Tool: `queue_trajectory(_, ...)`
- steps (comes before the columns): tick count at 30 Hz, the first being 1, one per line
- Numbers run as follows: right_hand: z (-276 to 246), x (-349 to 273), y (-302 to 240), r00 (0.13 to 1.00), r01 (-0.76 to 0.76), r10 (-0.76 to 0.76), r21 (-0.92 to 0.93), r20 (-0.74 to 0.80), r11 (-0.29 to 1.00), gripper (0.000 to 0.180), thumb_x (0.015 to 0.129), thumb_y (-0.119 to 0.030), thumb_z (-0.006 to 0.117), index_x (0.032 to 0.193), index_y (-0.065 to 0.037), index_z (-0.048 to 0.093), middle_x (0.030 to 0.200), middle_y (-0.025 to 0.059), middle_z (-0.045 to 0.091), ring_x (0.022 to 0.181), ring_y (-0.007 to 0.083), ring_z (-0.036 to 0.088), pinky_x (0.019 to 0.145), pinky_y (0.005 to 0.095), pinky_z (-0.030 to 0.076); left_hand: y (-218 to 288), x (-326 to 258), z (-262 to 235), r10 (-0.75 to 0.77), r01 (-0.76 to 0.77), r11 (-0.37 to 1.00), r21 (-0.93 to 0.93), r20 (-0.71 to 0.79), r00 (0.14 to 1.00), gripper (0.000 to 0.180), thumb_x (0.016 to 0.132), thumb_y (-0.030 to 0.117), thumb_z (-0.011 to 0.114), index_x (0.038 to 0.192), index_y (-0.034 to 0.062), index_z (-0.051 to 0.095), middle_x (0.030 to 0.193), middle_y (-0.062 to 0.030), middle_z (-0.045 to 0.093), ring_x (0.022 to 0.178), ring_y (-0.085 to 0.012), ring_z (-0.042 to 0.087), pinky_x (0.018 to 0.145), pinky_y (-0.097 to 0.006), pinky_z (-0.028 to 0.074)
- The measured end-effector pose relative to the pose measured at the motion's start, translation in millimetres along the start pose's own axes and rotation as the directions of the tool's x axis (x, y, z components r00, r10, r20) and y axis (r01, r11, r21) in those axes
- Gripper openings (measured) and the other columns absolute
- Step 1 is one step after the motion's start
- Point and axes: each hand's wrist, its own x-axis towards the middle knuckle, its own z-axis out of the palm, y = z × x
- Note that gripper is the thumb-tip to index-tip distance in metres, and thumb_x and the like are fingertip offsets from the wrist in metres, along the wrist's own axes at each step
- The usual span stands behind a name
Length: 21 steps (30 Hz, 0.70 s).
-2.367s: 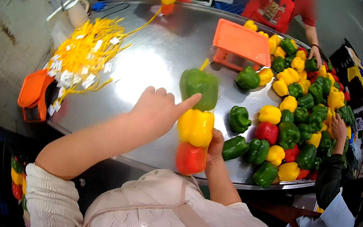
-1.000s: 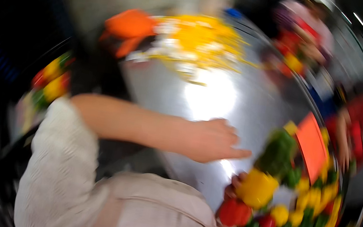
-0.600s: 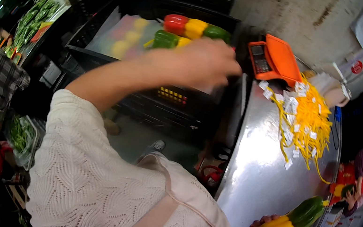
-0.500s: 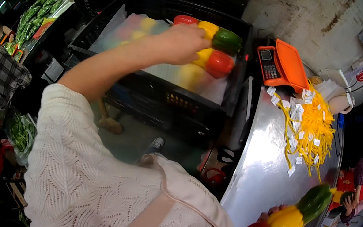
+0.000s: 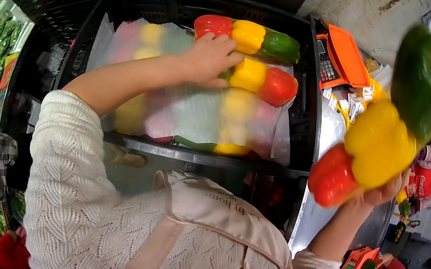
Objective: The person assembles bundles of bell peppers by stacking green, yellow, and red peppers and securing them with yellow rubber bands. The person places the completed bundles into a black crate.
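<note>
Left grip: the left hand (image 5: pixel 210 60) lies palm down, fingers spread and curled, on the green end of a three-pepper pack (image 5: pixel 261 80) (green, yellow, red in a row); it presses or loosely holds the pack rather than closing fully round it.
Left arm: bare forearm stretched forward and up from a white knitted sleeve (image 5: pixel 65 139), reaching into a black crate (image 5: pixel 297 119).
Right grip: the right hand (image 5: pixel 381 192) is raised at the right, fingers wrapped from below round a second three-pepper pack (image 5: pixel 381 141); the thumb is hidden, so how tightly it closes cannot be told exactly, but the pack is carried clear of everything.
Right arm: bent at the elbow, forearm rising almost upright from the lower right.
Held pack: tilted, red pepper lowest and nearest the palm, yellow in the middle, green uppermost and close to the camera.
Crate contents: the touched pack lies on a translucent liner sheet (image 5: pixel 190 113); a further pack (image 5: pixel 248 35) of red, yellow and green lies just behind it, by the far wall. More peppers show dimly under the sheet.
Beside the crate: an orange scale (image 5: pixel 345 62) stands on a steel surface (image 5: pixel 325 135) to the right.
</note>
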Motion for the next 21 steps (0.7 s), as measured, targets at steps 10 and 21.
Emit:
queue_trajectory(10, 106.2, 90.7, 123.8, 0.886, 0.158, 0.186, -0.653, 0.425, 0.741, 0.102, 0.066, -0.016, 0.084, 0.151, -0.003, 0.029, 0.145, 0.0143, 0.046, 0.133, 0.0266, 0.047, 0.111, 0.0391, 0.039, -47.4, 20.8, 10.0, -0.174, 0.129, 0.921, -0.368, -0.092, 0.980, 0.059, 0.080, 0.053, 0.072, 0.120, 0.0099, 0.064, 0.121, -0.0132, 0.056, 0.119, -0.0294, 0.050, 0.101, -0.044, 0.039)
queue_trajectory(21, 67.3, 75.1, 174.3, 0.510, 0.796, 0.448, -0.600, 0.734, 0.078, 0.067, 0.063, -0.006, 0.072, 0.128, -0.012, 0.054, 0.121, 0.0107, 0.056, 0.118, 0.0316, 0.053, 0.096, 0.0446, 0.043, -61.1, 16.7, 19.0, -0.151, 0.125, 0.953, -0.276, -0.072, 0.986, 0.050, 0.077, 0.048, 0.076, 0.105, 0.0087, 0.063, 0.111, -0.0111, 0.054, 0.113, -0.0319, 0.049, 0.099, -0.043, 0.037)
